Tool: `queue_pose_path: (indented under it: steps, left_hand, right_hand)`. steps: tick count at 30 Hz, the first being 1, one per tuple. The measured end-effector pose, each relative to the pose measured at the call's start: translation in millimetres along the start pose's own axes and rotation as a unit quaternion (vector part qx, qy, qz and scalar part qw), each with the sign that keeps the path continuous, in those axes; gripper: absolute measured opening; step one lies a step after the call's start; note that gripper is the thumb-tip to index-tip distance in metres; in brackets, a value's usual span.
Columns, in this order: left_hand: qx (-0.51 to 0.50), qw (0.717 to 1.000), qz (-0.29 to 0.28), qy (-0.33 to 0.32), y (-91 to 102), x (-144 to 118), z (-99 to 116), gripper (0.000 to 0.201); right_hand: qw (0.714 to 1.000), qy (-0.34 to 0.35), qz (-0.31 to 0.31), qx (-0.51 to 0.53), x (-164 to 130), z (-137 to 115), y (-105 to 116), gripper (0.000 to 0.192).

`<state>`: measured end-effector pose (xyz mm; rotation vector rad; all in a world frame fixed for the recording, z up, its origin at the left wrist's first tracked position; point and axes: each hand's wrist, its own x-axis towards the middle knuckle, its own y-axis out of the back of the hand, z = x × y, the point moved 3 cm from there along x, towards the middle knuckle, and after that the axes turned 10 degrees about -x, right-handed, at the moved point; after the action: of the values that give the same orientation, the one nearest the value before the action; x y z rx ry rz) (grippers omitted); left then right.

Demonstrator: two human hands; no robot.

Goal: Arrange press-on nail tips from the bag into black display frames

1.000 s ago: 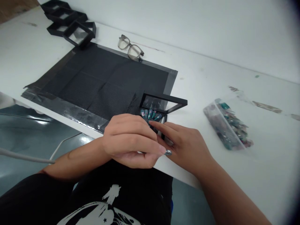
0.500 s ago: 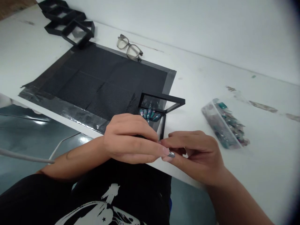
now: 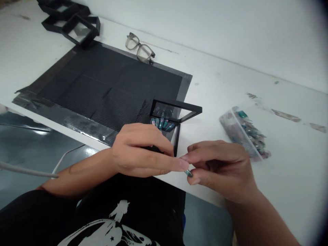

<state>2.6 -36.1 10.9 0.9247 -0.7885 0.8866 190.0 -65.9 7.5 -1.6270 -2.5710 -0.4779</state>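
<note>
A small glossy teal false nail (image 3: 189, 173) is pinched between the thumb and fingers of my left hand (image 3: 143, 150). Its tip meets the thumb of my right hand (image 3: 222, 167), whose index finger presses in from above, so both hands are closed at the nail. Just behind my left hand an open black display case (image 3: 176, 141) stands with its clear-windowed lid raised. Several teal false nails (image 3: 162, 123) are fanned out inside it; my left hand hides the case's near part.
A black mat (image 3: 102, 82) covers the table's left side. Eyeglasses (image 3: 139, 48) lie behind it, and several black frames (image 3: 79, 30) are piled at the back left. To the right, a clear plastic box (image 3: 241, 135) holds many teal and clear pieces.
My right hand has shifted slightly right, and its thumb has opened a little away from its index finger. The nail has turned, its tip pointing down and right.
</note>
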Motion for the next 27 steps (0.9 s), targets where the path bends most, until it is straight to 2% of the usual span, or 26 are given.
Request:
queue_pose_path:
  steps: [4,11,12,15,18,20,22,25,27]
  left_hand:
    - [0.028,0.999,-0.017,-0.003,1.0,1,2,0.010]
    - [0.067,0.997,-0.039,-0.019,1.4,4,5,0.005]
    - [0.070,0.997,-0.030,-0.027,2.7,3,6,0.002]
    - [0.065,0.995,0.023,-0.071,12.6,-2,8,0.016]
    - [0.098,0.990,0.053,-0.086,29.1,-11,6,0.013]
    - [0.159,0.986,0.033,-0.035,39.8,-17,2,0.006]
    - [0.201,0.979,0.004,0.037,48.6,-22,-3,0.016]
    - [0.191,0.976,-0.027,0.102,55.4,-28,-8,0.018]
    - [0.163,0.980,-0.030,0.114,55.9,-29,-10,0.017]
  right_hand:
    - [0.999,0.007,0.005,-0.035,0,-4,-1,0.026]
    - [0.987,0.011,0.046,-0.151,-1,-10,1,0.015]
    - [0.985,0.007,0.055,-0.165,-1,-10,1,0.014]
    - [0.972,0.004,0.084,-0.218,-1,-5,4,0.020]
    - [0.943,0.009,0.091,-0.319,1,3,4,0.021]
    - [0.925,0.006,0.072,-0.372,4,9,3,0.018]
    - [0.920,-0.017,0.038,-0.390,7,17,3,0.017]
    - [0.915,-0.071,-0.004,-0.398,10,28,3,0.019]
    - [0.909,-0.089,-0.008,-0.406,11,31,3,0.021]
